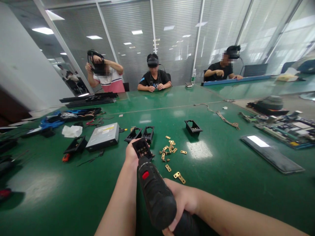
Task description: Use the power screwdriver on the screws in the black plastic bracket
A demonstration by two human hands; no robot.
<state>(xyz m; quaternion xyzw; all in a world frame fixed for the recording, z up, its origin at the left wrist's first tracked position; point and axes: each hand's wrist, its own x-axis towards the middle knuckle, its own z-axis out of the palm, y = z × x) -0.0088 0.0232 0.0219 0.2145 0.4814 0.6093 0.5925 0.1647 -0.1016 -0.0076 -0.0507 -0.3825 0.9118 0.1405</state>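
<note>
My left hand is closed around a black plastic socket housing, tilted up off the table, with brass-coloured parts visible inside. Wrapped round the grip of a black cordless drill with a red button, my right hand points it away from me. The drill's nose reaches the near edge of the housing; its bit tip is hidden. Just right of the housing lie loose brass plates with holes and small brass screws. Two similar black housings stand behind my left hand.
A silver disc drive and another black housing lie left. One more housing stands right of centre. Farther right are a dark flat panel, circuit boards and a cord. Three people sit across the green table.
</note>
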